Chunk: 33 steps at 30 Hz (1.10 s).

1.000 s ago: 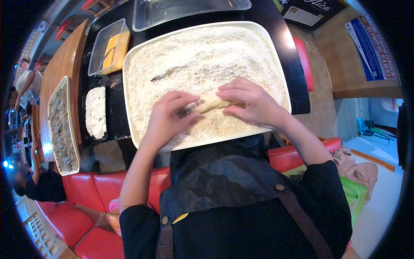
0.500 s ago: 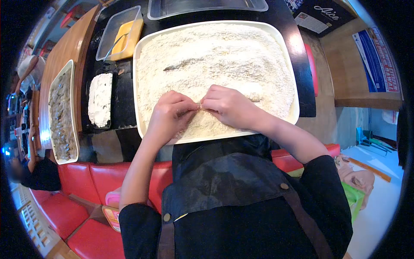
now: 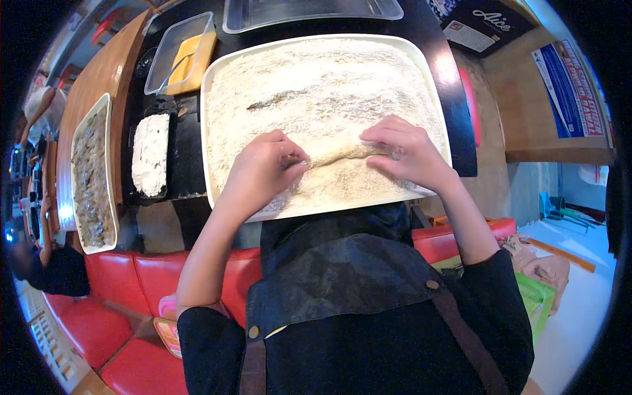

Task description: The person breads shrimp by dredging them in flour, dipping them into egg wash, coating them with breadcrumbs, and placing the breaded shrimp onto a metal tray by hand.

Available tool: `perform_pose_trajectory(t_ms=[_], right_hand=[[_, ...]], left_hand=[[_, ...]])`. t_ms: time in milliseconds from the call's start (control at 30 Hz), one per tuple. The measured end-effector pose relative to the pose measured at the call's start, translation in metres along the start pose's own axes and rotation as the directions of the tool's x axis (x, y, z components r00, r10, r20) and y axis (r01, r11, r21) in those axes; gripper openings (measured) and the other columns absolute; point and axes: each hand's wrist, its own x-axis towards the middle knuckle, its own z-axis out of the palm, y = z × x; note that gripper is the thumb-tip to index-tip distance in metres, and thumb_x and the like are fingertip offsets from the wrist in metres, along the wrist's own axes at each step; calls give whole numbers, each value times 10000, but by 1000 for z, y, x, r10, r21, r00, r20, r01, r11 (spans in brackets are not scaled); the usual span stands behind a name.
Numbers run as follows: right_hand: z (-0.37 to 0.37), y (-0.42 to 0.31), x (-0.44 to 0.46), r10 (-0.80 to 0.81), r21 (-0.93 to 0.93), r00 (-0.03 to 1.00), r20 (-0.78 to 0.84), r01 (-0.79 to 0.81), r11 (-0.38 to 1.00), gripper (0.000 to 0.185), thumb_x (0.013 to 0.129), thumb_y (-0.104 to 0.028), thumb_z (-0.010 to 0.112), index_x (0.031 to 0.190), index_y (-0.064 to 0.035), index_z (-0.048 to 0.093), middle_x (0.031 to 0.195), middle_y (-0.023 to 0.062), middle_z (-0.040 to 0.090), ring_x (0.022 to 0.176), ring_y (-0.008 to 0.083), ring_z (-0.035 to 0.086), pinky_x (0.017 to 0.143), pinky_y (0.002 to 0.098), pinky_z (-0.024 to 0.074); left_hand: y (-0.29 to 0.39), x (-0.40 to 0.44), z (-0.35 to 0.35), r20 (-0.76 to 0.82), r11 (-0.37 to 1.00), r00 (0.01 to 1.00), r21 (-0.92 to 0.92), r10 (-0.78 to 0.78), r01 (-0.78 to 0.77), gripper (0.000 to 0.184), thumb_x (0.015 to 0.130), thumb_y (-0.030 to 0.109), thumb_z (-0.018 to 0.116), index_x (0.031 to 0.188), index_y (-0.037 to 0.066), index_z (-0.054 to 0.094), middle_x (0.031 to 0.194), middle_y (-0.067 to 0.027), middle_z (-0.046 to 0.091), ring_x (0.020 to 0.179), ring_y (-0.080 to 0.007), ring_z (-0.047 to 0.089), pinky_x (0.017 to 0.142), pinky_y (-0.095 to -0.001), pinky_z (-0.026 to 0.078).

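Note:
A large white tray holds a thick layer of pale crumbs. Over its near side, a long crumb-coated piece lies between my hands. My left hand has thumb and fingertips closed at the piece's left end. At the right end, my right hand has its thumb below and its fingers above, curled round the tip. A dark, partly covered piece rests in the crumbs farther back.
Left of the tray are a clear container of yellow liquid with a utensil and a black tray of white powder. A long tray of greyish pieces stands farther left. Behind is an empty-looking clear tray. People are at far left.
Half a second ago my hands were close together; now they are spread apart along the coated piece, my right hand having moved right. The view has shifted slightly.

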Motion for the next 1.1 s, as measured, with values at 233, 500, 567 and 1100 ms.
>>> perform_pose_trajectory(t_ms=[233, 500, 567, 1100], right_hand=[[3, 19, -12, 17, 71, 995, -100, -10, 997, 263, 735, -40, 781, 989, -26, 713, 887, 100, 695, 862, 269, 650, 764, 354, 535], [5, 23, -10, -75, 43, 985, -155, 83, 996, 261, 753, -33, 765, 1008, -38, 709, 898, 109, 687, 848, 276, 651, 755, 353, 538], [4, 24, -11, -95, 25, 983, -158, 101, 995, 275, 749, -23, 765, 1017, -37, 708, 891, 104, 677, 838, 260, 646, 732, 342, 530], [14, 14, 0, -128, 3, 986, -103, 129, 992, 394, 713, -142, 798, 1066, -10, 684, 996, 123, 654, 995, 295, 592, 861, 377, 496]], left_hand=[[6, 5, 3, 79, 992, 995, -103, -67, 75, 203, 748, 45, 732, 932, 14, 651, 780, -81, 681, 697, -170, 656, 684, -293, 536], [7, 7, -2, 116, 970, 987, -203, -112, 134, 285, 747, 15, 722, 1029, 21, 683, 772, -62, 668, 694, -122, 635, 689, -257, 523], [8, 8, -1, 157, 961, 978, -217, -140, 172, 286, 752, 18, 723, 1036, 21, 689, 778, -64, 670, 703, -122, 637, 696, -256, 520], [17, 17, 3, -120, 960, 955, 110, 270, -258, 230, 768, 81, 749, 994, 54, 711, 920, -105, 657, 833, -276, 659, 739, -345, 530]])
